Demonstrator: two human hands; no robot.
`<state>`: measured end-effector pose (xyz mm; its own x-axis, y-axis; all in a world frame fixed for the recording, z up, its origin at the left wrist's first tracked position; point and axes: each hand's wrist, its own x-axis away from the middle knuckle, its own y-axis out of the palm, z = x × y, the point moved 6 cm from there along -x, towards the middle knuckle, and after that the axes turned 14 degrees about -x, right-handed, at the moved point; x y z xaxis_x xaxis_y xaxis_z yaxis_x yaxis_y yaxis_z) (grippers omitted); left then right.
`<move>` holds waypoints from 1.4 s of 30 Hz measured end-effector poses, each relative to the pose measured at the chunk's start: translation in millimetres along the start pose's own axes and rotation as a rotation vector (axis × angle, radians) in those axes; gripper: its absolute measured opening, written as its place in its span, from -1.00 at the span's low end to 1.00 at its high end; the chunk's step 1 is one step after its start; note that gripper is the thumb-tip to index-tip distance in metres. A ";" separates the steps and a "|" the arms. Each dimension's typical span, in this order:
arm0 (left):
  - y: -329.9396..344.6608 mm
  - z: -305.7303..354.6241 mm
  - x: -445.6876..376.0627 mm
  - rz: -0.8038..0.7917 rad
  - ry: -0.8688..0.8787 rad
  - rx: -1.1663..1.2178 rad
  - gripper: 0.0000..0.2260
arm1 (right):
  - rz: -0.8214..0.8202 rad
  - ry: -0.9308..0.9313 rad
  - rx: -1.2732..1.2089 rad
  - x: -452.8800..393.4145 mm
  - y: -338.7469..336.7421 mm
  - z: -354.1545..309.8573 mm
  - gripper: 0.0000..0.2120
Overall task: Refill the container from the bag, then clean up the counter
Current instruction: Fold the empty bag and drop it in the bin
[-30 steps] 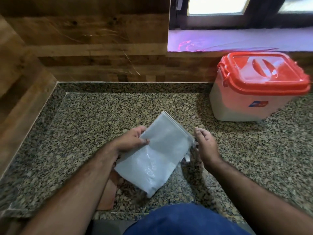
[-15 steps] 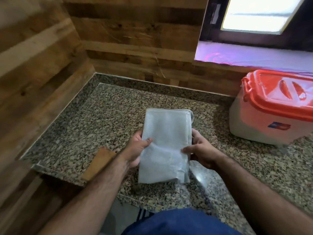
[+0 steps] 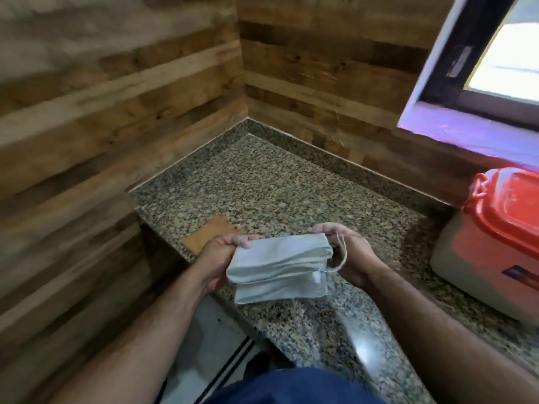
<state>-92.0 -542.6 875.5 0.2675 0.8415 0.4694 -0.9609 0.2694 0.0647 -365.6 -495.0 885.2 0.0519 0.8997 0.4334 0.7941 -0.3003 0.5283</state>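
Observation:
A white woven bag [image 3: 280, 268], flat and folded over on itself, is held just above the granite counter [image 3: 277, 185] near its front edge. My left hand [image 3: 218, 258] grips its left end. My right hand [image 3: 354, 258] pinches its right end, with a loose string looping over my fingers. The white container [image 3: 466, 266] with its orange lid [image 3: 507, 217] closed stands on the counter at the far right, apart from both hands.
A thin brown board [image 3: 208, 233] lies flat on the counter by my left hand. Wood-panelled walls close the corner on the left and behind. A window sill [image 3: 466, 132] runs at the upper right. The counter's front edge drops to the floor below.
The bag has been folded from a tall flat sheet into a shorter bundle. My view has swung left, so the container now sits at the right edge.

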 end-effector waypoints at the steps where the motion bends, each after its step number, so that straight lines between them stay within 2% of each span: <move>1: -11.4 -8.5 11.0 0.087 -0.002 0.017 -0.74 | -0.028 0.063 -0.018 -0.5 8.1 9.5 -0.81; 3: -36.5 -27.7 35.1 0.245 0.012 0.075 -0.76 | -0.063 0.250 -0.002 1.7 24.7 34.8 -0.71; 5: -64.0 -47.0 59.5 0.385 0.050 0.136 -0.78 | -0.144 0.430 0.150 7.9 45.9 63.0 -0.59; 6: -78.4 -55.7 73.4 0.451 0.062 0.149 -0.78 | -0.209 0.487 0.229 12.1 60.2 77.4 -0.59; 10: -137.1 -82.0 127.7 0.648 0.063 0.093 -0.77 | -0.323 0.582 0.337 26.1 121.4 125.5 -0.80; 12: -163.7 -88.6 151.6 0.674 0.066 0.042 -0.74 | -0.367 0.614 0.327 27.3 148.4 148.7 -0.68; 14: -191.6 -91.9 173.5 0.662 0.055 0.009 -0.63 | -0.436 0.621 0.355 33.7 178.7 167.7 -0.67; 16: -216.7 -91.1 195.4 0.614 0.021 0.007 -0.59 | -0.470 0.586 0.379 31.0 204.5 185.3 -0.53; 20: -273.5 -94.6 222.7 0.492 -0.093 -0.110 -0.58 | -0.532 0.561 0.510 20.5 260.0 228.5 -0.66; 24: -347.2 -104.8 220.0 0.316 -0.184 -0.555 -0.75 | -0.597 0.533 0.682 5.8 320.9 291.5 -0.61; 27: -393.6 -132.4 211.0 0.126 -0.278 -0.636 -0.50 | -0.640 0.508 0.759 -0.7 367.7 349.1 -0.58; 29: -417.5 -161.1 203.4 0.032 -0.305 -0.583 -0.46 | -0.675 0.479 0.841 -10.9 388.0 394.2 -0.56; 31: -446.6 -199.3 194.8 0.072 -0.328 -0.569 -0.55 | -0.650 0.437 0.924 -26.9 393.8 439.5 -0.62; 34: -488.6 -276.0 187.6 0.236 -0.409 -0.526 -0.63 | -0.548 0.376 1.049 -59.4 378.5 511.0 -0.69; 36: -509.0 -330.7 185.0 0.344 -0.490 -0.412 -0.66 | -0.483 0.380 1.166 -79.7 353.3 561.0 -0.70; 39: -530.2 -406.1 179.8 0.498 -0.605 -0.306 -0.74 | -0.382 0.506 1.273 -105.2 295.7 637.4 -0.73; 42: -543.2 -469.5 161.7 0.613 -0.660 -0.317 -0.67 | -0.329 0.662 1.366 -118.3 239.9 708.7 -0.66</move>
<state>507.0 -333.0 502.8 -0.4638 0.4707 0.7505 -0.8300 0.0654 -0.5540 248.0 -449.0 443.3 -0.2041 0.4598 0.8643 0.6643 0.7135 -0.2227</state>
